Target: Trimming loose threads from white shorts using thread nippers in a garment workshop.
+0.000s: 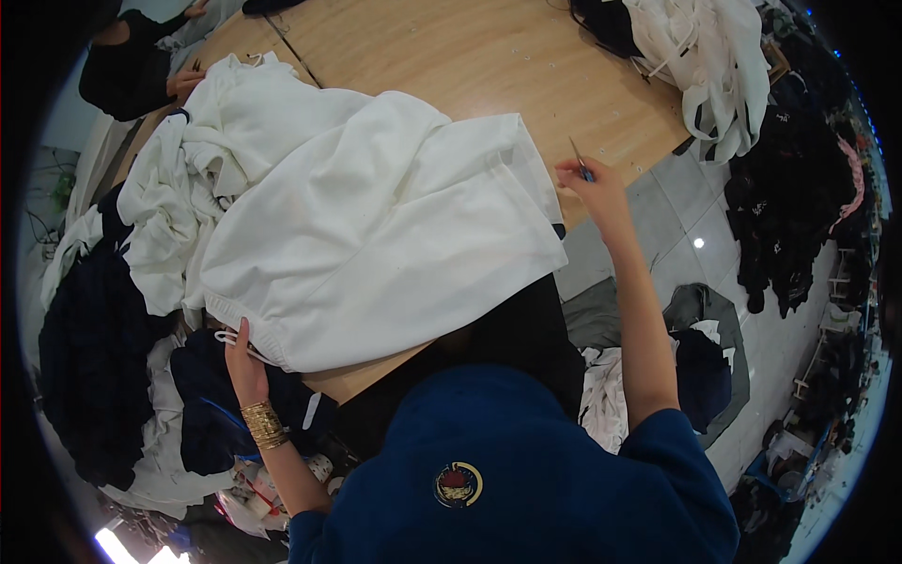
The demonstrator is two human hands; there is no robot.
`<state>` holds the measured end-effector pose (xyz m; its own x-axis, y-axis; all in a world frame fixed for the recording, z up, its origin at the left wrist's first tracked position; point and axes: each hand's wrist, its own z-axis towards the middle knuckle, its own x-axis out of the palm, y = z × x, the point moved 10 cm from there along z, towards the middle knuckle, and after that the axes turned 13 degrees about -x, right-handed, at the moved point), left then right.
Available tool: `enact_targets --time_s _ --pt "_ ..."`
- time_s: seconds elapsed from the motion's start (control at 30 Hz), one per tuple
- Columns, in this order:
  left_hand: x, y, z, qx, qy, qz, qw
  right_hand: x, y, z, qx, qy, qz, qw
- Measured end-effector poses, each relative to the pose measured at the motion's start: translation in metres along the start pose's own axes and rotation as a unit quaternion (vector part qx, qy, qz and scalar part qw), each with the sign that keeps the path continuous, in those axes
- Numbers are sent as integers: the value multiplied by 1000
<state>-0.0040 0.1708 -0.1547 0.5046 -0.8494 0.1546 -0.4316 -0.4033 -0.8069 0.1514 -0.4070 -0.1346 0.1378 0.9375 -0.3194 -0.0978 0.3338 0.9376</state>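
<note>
Dark cloth (89, 357) lies heaped at left. Left hand (247, 376) (gold bangles (264, 425) on the wrist) is at the drawstring (223, 336); cannot tell whether its fingers grip. White shorts (376, 244) lie spread on the tabletop (451, 61), waist lower left. Right hand (597, 188), beside the leg opening, holds a pointed tool (585, 172), fingers closed round it.

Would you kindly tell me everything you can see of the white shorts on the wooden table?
The white shorts are plain and look like soft, matte fabric, with a gathered waistband and a white drawstring. They lie spread but loosely creased on the wooden table, waistband toward the lower left, leg openings toward the right. The left hand is at the waistband, by the drawstring. White garments lie bunched against their left side.
</note>
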Motion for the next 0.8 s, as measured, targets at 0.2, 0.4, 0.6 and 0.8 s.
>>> enact_targets --time_s 0.2,0.4,0.6,0.8 --pt "0 -7 -14 47 -67 59 995 20 -18 4 45 -8 19 999" --pt "-57 -28 -26 93 -209 124 965 6 3 -25 -7 26 -87 996" --pt "50 -128 -96 363 -352 527 683 -2 -17 -82 5 -61 -95 994" --pt "278 -31 -77 292 172 406 849 21 -2 -103 -68 -17 -108 992"
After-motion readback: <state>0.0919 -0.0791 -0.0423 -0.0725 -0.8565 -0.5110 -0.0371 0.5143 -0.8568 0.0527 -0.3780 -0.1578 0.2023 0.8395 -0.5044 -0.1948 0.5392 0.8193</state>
